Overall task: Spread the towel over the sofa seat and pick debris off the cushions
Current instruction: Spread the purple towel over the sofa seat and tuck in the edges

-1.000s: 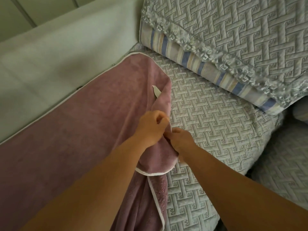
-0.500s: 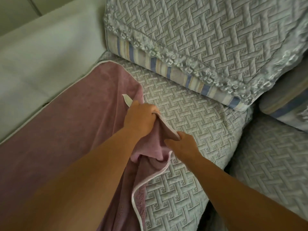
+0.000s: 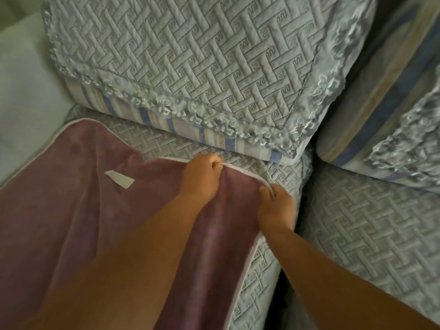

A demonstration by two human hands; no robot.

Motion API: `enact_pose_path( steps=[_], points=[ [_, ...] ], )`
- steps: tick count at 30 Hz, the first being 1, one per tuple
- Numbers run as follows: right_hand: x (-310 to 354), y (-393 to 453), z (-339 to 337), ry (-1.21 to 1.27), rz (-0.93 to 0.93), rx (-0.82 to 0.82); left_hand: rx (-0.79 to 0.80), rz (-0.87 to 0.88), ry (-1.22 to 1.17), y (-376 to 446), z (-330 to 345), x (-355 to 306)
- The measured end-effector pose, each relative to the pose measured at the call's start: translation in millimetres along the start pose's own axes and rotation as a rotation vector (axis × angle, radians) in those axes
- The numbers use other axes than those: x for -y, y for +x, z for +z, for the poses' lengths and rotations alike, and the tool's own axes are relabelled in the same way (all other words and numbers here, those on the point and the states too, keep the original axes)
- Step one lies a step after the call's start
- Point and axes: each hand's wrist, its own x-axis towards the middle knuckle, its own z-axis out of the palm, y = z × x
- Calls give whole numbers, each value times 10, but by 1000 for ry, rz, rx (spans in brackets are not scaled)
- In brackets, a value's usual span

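Note:
A mauve towel with white piping lies over the left part of the quilted grey sofa seat. A white label sits on its upper face. My left hand pinches the towel's far piped edge. My right hand grips the same edge a little to the right, near the seat cushion's right end. The stretch of towel between both hands is pulled flat. No debris is visible on the cushions.
A quilted back cushion with a frilled edge leans behind the seat. A second seat cushion and a striped back cushion lie to the right. A pale armrest borders the left.
Both hands have drawn the bunched towel edge out to the right and away from me. The folded part has opened flat, and the label now lies face up. The view has shifted right.

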Motion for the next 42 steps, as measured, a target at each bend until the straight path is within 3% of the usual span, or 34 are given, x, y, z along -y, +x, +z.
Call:
enact_pose_path(
  steps=[11,22,30,33,42],
  points=[
    [-448,566,-201,-69,37,-35,64,20,84,284,706,-183],
    [-733,849,0,-181,12,50,81,103,227,372,1054,-28],
    [-707,824,2,-248,-5,39,320,219,267,390,791,-10],
    [-720,814,-14,-276,-8,52,279,201,354,380,845,-48],
    [-693,1052,-62,-251,-52,33,103,140,248,476,1045,-184]
  ],
)
